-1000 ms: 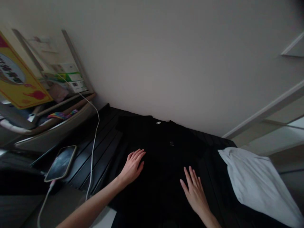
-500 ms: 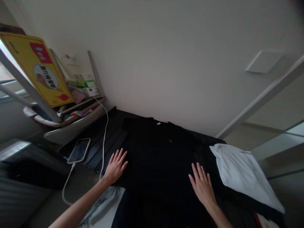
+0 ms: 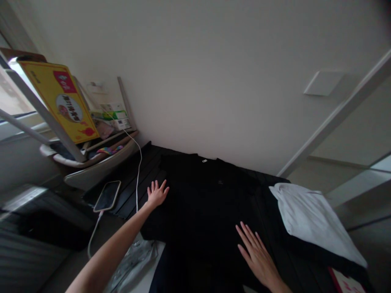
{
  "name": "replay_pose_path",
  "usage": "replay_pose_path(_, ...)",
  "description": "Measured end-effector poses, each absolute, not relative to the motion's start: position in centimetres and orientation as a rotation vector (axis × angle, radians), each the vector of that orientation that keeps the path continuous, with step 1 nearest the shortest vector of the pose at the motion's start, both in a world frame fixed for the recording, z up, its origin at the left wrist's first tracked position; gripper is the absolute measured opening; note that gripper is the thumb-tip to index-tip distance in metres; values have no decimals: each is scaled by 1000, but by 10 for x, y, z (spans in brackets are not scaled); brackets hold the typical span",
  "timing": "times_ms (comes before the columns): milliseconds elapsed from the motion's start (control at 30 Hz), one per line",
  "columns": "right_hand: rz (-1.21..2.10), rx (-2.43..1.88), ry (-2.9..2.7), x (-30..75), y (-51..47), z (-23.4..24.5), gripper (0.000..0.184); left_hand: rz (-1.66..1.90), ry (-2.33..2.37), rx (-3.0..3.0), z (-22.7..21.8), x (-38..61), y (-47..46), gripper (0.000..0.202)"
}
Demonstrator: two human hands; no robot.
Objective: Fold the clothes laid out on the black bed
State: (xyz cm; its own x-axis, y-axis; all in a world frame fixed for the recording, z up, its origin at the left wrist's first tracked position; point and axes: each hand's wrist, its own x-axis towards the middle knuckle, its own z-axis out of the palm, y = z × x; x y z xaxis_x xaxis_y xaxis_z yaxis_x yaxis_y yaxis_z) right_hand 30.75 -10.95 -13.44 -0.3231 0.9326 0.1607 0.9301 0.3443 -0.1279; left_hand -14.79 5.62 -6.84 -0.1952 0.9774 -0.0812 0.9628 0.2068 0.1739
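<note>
A black shirt (image 3: 207, 203) lies spread flat on a dark slatted table (image 3: 134, 183), its collar with a small white tag (image 3: 204, 160) toward the wall. My left hand (image 3: 157, 193) rests open, fingers spread, on the shirt's left edge near the sleeve. Nearer to me, my right hand (image 3: 256, 256) lies flat and open on the lower right part of the shirt. Neither hand holds anything.
A phone (image 3: 107, 195) on a white charging cable (image 3: 138, 171) lies on the table's left side. A white cloth (image 3: 308, 219) is heaped at the right. A chair (image 3: 91, 162) with boxes and a yellow board (image 3: 62, 99) stands at the left. Crumpled plastic (image 3: 134, 260) lies near my left forearm.
My left hand has slid outward and farther away, to the shirt's left edge. My right hand has drawn back toward me. The view has shifted slightly.
</note>
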Motion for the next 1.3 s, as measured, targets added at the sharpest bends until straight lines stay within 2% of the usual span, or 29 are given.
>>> replay_pose_path(333, -32, -1654, -2390, 308, -109, -133, 64, 193, 2269, 1714, -64, -121, 156, 66)
replay_pose_path(567, -137, -1577, -2377, 314, -99, -146, 70, 416, 2297, 1772, -45, -99, 180, 37)
replay_pose_path(700, -232, -1549, -2316, 315, -95, -161, 73, 526, 2081, 2012, -32, -52, 188, 31)
replay_pose_path(833, -223, -1566, -2309, 314, -94, -165, 73, 404, 1693, 2252, -37, 17, 189, 47)
replay_pose_path(1000, -211, -1597, -2352, 315, -94, -159, 73, 129, 1419, 2310, -64, 69, 169, 52)
replay_pose_path(1200, -192, -1581, -2344, 314, -95, -153, 72, 249, 1537, 2271, -64, 59, 148, 37)
replay_pose_path(1300, -171, -1583, -2326, 313, -96, -151, 71, 400, 1837, 2129, -55, 44, 150, 44)
